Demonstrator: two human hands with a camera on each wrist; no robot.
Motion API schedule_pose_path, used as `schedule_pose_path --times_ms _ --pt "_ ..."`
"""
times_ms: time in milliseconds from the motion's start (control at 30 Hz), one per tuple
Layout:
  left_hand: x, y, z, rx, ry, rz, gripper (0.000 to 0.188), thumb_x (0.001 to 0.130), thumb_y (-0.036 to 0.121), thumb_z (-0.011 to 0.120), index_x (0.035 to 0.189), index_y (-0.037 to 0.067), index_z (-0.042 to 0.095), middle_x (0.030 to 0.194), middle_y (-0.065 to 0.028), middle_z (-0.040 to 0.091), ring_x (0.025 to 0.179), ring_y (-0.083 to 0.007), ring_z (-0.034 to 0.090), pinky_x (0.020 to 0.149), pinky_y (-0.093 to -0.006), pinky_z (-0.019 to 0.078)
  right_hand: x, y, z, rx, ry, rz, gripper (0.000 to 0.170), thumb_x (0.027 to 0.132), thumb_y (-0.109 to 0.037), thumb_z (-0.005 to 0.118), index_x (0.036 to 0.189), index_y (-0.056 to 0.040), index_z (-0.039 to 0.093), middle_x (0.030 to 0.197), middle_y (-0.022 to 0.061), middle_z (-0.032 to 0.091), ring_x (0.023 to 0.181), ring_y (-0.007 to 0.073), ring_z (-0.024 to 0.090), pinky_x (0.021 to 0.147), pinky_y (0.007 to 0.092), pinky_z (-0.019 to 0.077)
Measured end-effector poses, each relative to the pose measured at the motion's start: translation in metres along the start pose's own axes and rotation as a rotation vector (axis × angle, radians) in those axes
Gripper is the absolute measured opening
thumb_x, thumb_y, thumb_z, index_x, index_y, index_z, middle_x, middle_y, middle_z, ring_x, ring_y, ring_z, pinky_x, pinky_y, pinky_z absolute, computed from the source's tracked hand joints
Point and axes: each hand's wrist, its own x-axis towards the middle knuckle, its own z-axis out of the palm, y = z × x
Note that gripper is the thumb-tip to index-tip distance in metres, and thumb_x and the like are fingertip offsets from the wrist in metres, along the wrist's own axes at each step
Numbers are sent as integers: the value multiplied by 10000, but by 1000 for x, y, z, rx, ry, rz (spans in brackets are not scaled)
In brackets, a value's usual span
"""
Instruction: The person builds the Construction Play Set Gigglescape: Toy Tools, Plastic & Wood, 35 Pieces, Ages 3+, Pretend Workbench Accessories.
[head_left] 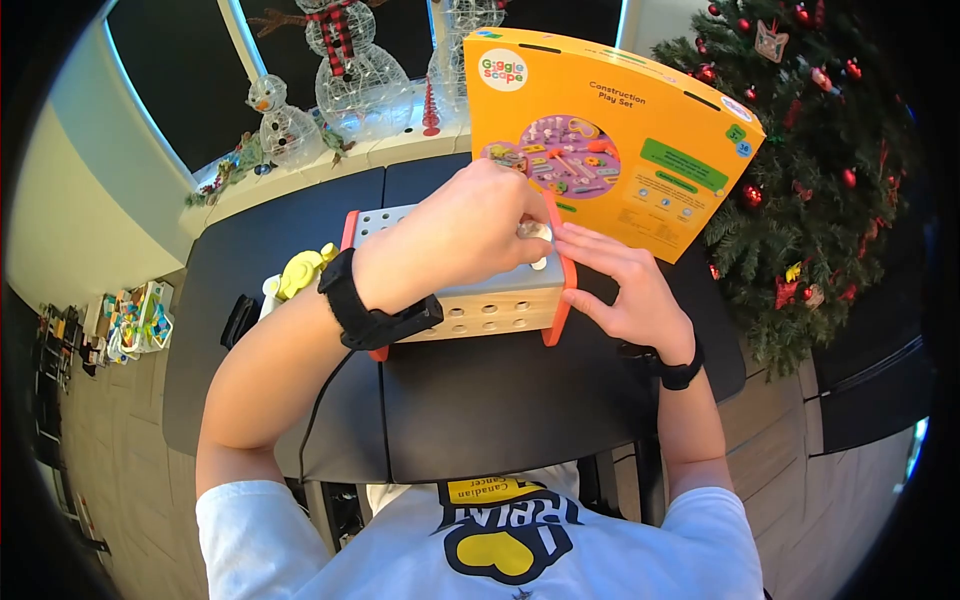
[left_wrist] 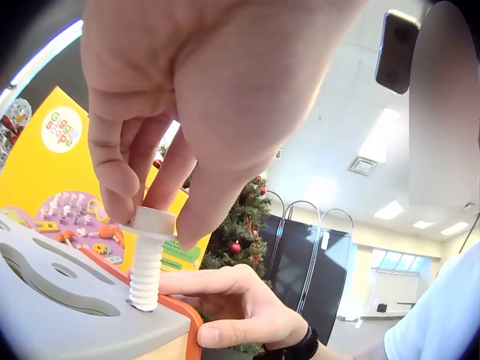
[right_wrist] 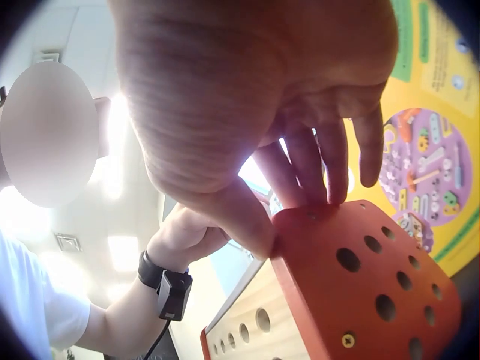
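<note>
The left hand (head_left: 455,225) pinches the head of a white plastic screw (left_wrist: 145,274) between thumb and fingers. Upright, the screw has its lower end at a hole near the corner of the toy workbench's grey top (left_wrist: 112,330); how deep it sits cannot be told. Against the bench's red end panel (right_wrist: 360,277) rests the right hand (head_left: 635,295), thumb and fingers extended along its upper edge. The bench has light wood sides (head_left: 480,312) with round holes.
A yellow-orange play set box (head_left: 640,130) stands behind the bench. Yellow-green toy pieces (head_left: 300,272) and a black object (head_left: 240,320) lie left of it on the dark table (head_left: 480,410). A decorated tree (head_left: 800,200) is at the right.
</note>
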Motion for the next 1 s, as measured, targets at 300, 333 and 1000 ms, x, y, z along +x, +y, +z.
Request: schedule_pose_path --times_ms 300,333,1000 --pt "9 5 4 111 86 140 202 826 183 817 847 -11 767 723 -175 671 706 -374 663 694 -432 532 1 0 -1 5 -11 -3 540 841 -135 830 1342 -2 679 1394 212 661 1360 381 586 1131 441 489" --pt "9 5 5 118 75 125 202 834 186 811 828 -11 764 705 -178 669 691 -376 665 681 -433 534 1 0 -2 4 -15 -1 541 841 -134 830 1343 -3 678 1394 211 662 1358 380 587 1130 440 490" --pt "17 9 -9 -21 -191 102 261 834 52 776 1086 -11 746 984 -190 747 956 -358 721 839 -421 571 0 1 -3 3 -28 7 530 848 -129 827 1332 22 674 1391 219 662 1352 381 593 1133 441 486"
